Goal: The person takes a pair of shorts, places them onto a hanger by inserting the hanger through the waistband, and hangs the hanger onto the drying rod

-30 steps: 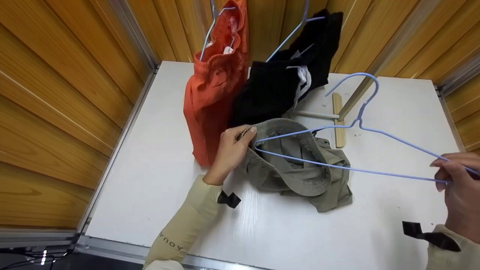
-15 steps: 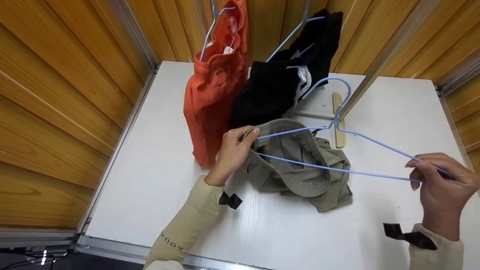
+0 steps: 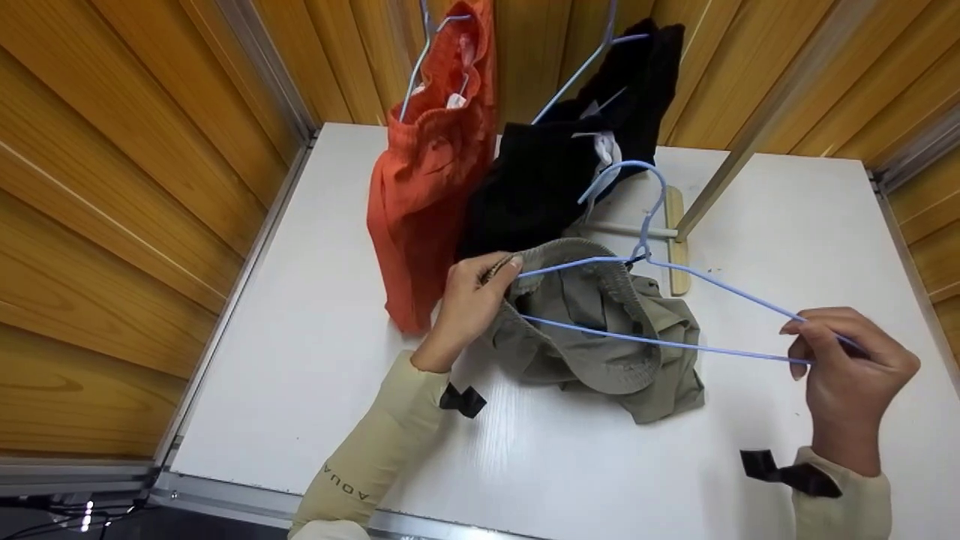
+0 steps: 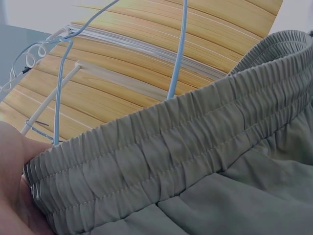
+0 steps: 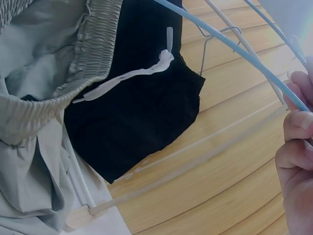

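Grey-green elastic-waist pants lie bunched on the white table, waistband gaping open. My left hand pinches the left side of that waistband between thumb and fingers. A blue wire hanger reaches into the waist opening, its left end out of sight behind the band near my left thumb. At its other end, my right hand grips the hanger close to the corner, thumb and fingers around the wire. In the right wrist view, those fingers curl on the blue wire. The hanger's hook points up and away.
Behind the pants, an orange pair and a black pair with a white drawstring hang on blue hangers. A wooden rack post and its foot stand on the table. Wood-panelled walls enclose the back and left.
My right hand has moved left with the hanger, pushing its left end further into the waistband. The hook has shifted left, now in front of the black pants. My left hand has barely moved.
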A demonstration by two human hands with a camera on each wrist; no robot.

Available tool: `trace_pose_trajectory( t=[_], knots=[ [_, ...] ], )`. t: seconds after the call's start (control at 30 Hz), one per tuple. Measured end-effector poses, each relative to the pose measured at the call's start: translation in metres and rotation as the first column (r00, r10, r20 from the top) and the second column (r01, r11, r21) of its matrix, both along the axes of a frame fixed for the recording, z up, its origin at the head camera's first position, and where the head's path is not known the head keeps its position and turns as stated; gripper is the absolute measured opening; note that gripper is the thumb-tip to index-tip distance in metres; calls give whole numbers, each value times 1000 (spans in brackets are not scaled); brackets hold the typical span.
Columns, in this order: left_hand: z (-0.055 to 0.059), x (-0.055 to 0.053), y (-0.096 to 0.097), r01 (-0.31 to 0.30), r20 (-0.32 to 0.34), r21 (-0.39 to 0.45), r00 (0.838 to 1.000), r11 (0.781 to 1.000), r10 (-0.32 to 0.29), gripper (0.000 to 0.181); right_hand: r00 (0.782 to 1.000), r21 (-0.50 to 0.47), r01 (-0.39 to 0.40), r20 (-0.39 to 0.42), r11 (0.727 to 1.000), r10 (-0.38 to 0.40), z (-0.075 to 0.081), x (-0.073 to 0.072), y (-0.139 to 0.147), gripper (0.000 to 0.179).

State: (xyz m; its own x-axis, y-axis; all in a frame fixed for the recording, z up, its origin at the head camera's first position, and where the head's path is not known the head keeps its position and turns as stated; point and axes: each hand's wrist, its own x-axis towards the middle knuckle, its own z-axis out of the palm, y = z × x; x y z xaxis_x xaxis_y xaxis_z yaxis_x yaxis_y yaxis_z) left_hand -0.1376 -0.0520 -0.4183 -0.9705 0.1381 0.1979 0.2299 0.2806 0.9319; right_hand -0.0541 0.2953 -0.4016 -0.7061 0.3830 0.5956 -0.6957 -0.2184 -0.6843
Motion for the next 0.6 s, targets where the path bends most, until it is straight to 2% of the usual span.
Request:
trace_pose_trajectory(
  t=[0.3, 0.6],
  knots=[
    [-1, 0, 3, 11, -16, -21, 1000, 1000, -11, 39, 999, -3, 17, 50, 1000, -17, -9, -2, -9, 4],
    [2, 1, 4, 40, -16, -24, 999, 999, -40, 40, 998, -8, 33, 60, 999, -33, -10, -4, -16, 7]
  ],
)
